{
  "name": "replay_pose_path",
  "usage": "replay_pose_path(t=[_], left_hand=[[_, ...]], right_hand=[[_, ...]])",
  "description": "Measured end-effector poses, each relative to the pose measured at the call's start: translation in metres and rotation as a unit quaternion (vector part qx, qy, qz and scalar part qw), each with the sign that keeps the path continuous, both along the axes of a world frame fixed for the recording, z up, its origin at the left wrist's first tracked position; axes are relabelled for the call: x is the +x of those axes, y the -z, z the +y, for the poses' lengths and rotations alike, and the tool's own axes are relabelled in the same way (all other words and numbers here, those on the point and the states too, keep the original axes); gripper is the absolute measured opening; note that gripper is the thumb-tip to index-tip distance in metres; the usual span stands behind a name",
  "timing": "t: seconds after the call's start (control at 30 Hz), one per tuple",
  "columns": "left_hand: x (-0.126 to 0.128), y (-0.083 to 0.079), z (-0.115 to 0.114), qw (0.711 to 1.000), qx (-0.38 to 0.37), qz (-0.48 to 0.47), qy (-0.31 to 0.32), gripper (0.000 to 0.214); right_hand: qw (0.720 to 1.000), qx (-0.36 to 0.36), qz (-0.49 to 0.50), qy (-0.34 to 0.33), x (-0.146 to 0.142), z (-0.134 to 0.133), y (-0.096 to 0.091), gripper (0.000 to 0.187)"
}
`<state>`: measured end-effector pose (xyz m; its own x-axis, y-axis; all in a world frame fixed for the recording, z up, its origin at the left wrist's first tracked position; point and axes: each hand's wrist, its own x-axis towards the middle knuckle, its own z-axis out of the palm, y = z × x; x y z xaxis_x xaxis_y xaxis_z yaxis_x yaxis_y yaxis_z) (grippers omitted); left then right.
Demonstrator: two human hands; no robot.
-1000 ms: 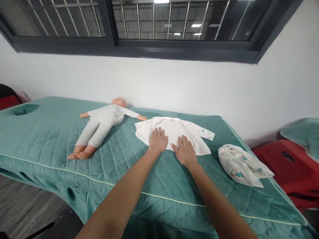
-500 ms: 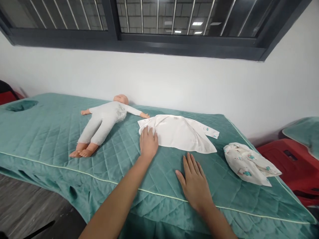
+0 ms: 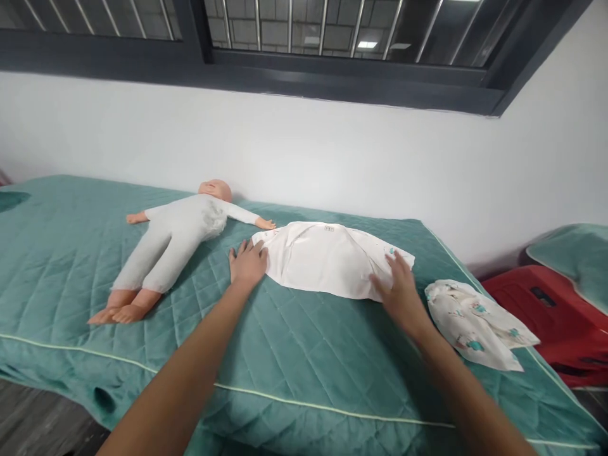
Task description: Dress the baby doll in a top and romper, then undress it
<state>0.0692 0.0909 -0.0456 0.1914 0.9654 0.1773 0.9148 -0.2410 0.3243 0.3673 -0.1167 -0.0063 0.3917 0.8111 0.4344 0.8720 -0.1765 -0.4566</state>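
Note:
A white baby shirt with printed sleeves lies spread out on the green quilted cover. At its left end my left hand rests with fingers apart, against the left sleeve. My right hand is over the shirt's right side, close to the right sleeve, its fingers spread and slightly blurred; whether it touches the cloth I cannot tell. To the left a baby doll in a white body lies on its back, one hand beside the shirt's left sleeve.
A folded white printed garment sits near the right edge of the bed. Beyond that edge is a red plastic object with green cloth on it. A white wall and a barred window stand behind.
My right hand has moved up and right from the bare cover onto the shirt's right side. My left hand has shifted left to the left sleeve. The camera view has turned slightly right.

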Motion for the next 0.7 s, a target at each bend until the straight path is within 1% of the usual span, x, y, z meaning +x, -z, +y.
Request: replay_pose_path(t=[0.07, 0.1, 0.17, 0.23, 0.27, 0.33, 0.43, 0.5, 0.57, 0.63, 0.7], left_hand=[[-0.002, -0.001, 0.006, 1.0, -0.004, -0.007, 0.008, 0.048], [-0.003, -0.002, 0.009, 1.0, -0.005, -0.009, 0.01, 0.046], [-0.004, -0.002, 0.014, 1.0, -0.007, -0.014, 0.009, 0.044], [-0.004, -0.001, 0.018, 1.0, -0.008, -0.021, -0.001, 0.042], [-0.004, -0.001, 0.02, 1.0, -0.008, -0.025, -0.007, 0.042], [-0.003, 0.0, 0.025, 0.999, -0.003, -0.029, -0.021, 0.042], [-0.002, -0.001, 0.032, 0.998, 0.008, -0.035, -0.045, 0.043], [-0.001, -0.002, 0.036, 0.997, 0.016, -0.043, -0.059, 0.042], [0.0, -0.002, 0.038, 0.996, 0.024, -0.051, -0.068, 0.041], [0.001, -0.002, 0.04, 0.996, 0.031, -0.051, -0.072, 0.042], [0.001, -0.001, 0.039, 0.996, 0.034, -0.044, -0.074, 0.043]], right_hand=[[0.994, -0.006, 0.01, 0.106, 0.041, 0.034, -0.006, 0.068], [0.988, -0.018, 0.021, 0.154, 0.058, 0.046, -0.007, 0.067], [0.966, -0.054, 0.049, 0.246, 0.081, 0.06, -0.002, 0.066], [0.949, -0.075, 0.064, 0.298, 0.093, 0.063, 0.007, 0.066], [0.946, -0.075, 0.065, 0.308, 0.097, 0.061, 0.011, 0.067], [0.947, -0.072, 0.063, 0.306, 0.101, 0.057, 0.017, 0.071], [0.945, -0.097, 0.074, 0.305, 0.108, 0.054, 0.019, 0.074], [0.943, -0.113, 0.084, 0.301, 0.113, 0.054, 0.019, 0.069], [0.945, -0.111, 0.1, 0.291, 0.117, 0.055, 0.019, 0.059], [0.947, -0.097, 0.116, 0.284, 0.12, 0.056, 0.019, 0.051], [0.948, -0.073, 0.119, 0.285, 0.121, 0.057, 0.018, 0.048]])
